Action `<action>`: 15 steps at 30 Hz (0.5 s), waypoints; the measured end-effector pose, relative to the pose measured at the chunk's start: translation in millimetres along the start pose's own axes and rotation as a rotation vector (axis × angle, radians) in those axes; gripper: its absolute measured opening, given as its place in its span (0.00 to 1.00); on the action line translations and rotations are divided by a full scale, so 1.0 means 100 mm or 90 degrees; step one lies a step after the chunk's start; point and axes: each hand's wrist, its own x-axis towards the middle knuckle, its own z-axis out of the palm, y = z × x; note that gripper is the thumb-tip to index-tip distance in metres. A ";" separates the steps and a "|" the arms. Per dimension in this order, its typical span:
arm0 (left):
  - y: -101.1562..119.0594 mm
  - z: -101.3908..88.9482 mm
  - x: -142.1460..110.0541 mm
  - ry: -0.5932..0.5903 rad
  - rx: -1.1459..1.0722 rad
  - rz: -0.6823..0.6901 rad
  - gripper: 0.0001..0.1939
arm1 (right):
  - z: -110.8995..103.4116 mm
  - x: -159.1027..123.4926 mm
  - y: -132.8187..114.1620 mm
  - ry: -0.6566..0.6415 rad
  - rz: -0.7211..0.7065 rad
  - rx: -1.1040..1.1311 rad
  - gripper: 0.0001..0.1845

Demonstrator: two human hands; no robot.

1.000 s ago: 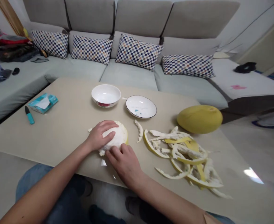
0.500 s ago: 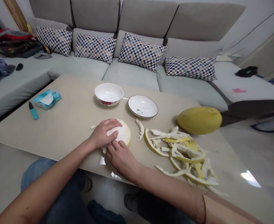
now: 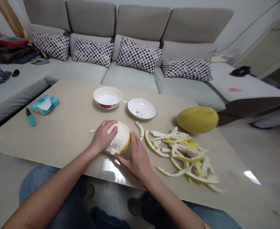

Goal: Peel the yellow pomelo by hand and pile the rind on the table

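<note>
A: Grip?
B: Left fingers [image 3: 108,124] curved, part open, holding the pomelo [image 3: 120,136] from the left; right fingers [image 3: 135,144] spread wider, cupping its right side
A: Step?
B: Peeling, I'd judge; next move calls for firm left hold, right thumb under the rind [image 3: 125,147]
A: Around?
B: Pomelo's on desk [image 3: 65,127] between both; peel strips [image 3: 191,159] right of right fingers, bowl [image 3: 107,94] and plate [image 3: 144,106] beyond

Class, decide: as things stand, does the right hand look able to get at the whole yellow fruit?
Probably yes: only low peels lie between the right hand, touching the partly peeled fruit, and the whole yellow fruit.
</note>
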 end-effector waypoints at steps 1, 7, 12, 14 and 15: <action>0.02 0.01 -0.02 0.004 0.003 -0.003 0.16 | 0.05 -0.04 0.02 0.002 0.014 0.021 0.53; 0.02 0.02 -0.04 0.013 0.011 -0.009 0.16 | 0.05 -0.07 0.06 -0.039 0.014 0.074 0.53; -0.02 0.02 0.00 0.015 0.011 0.008 0.17 | 0.07 -0.03 0.01 0.002 0.014 0.008 0.47; -0.03 0.02 0.00 0.018 0.015 0.012 0.18 | 0.13 -0.02 -0.01 0.010 0.015 -0.026 0.43; -0.02 0.02 0.00 0.020 0.018 0.013 0.18 | 0.16 -0.01 -0.03 0.010 0.018 -0.033 0.42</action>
